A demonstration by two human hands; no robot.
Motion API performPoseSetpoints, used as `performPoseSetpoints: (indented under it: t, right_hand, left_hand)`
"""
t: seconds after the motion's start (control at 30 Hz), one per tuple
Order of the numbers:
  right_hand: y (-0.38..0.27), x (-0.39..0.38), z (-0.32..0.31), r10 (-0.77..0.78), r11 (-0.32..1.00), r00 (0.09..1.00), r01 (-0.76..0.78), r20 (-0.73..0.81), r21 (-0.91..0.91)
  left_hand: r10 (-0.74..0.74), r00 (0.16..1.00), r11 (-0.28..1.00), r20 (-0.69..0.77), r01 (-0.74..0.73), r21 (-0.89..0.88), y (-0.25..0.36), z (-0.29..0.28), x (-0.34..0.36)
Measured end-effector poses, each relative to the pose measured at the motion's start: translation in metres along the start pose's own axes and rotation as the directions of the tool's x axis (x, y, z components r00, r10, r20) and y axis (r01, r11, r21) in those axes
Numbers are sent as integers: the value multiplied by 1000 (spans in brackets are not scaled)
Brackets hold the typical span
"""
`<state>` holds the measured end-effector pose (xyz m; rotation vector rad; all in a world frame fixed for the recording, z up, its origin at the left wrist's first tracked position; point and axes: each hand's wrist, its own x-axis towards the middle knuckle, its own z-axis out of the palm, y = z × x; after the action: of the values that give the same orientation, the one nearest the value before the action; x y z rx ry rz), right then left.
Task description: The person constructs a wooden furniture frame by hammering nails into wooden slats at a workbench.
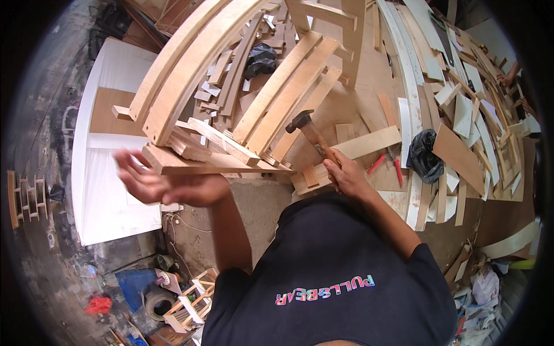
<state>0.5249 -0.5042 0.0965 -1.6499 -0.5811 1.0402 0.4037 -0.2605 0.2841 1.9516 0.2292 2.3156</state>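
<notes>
Clamping a hammer in its grip, the right hand is near, and the left hand, fingers apart, just beside, a wooden frame on the desk. Its slats look already joined; what fastening is left, I cannot tell.

Black short-sleeved T-shirt with bright chest lettering.
The dark, matt cloth fills the lower centre of the frame, crossed by a single row of chunky characters in pink, red, blue and other vivid patches, slanting gently up towards the right. The left sleeve and the right sleeve are the same black. Beyond them, the left forearm and the right forearm are bare, as are the left hand, blurred, and the right hand.
</notes>
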Motion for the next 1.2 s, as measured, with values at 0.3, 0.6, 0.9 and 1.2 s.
performPoseSetpoints:
  t: [0.3, 0.6, 0.9, 1.2]
  right_hand:
    - [27, 17, -13, 47, 994, 978, -27, 205, -101]
    - [15, 20, -5, -171, 951, 956, 223, 236, -213]
    - [20, 29, -6, -206, 935, 947, 265, 246, -235]
    - [30, 35, -2, -387, 872, 904, 423, 182, -245]
  left_hand:
    - [-950, 299, 286, 86, 948, -139, -7, -64, -238]
    - [-973, -102, -159, 209, 947, -280, -23, -45, -247]
    - [-869, -98, -342, 485, 827, -446, -52, -78, -276]
    - [-910, -70, -271, 408, 846, -459, -41, -73, -281]
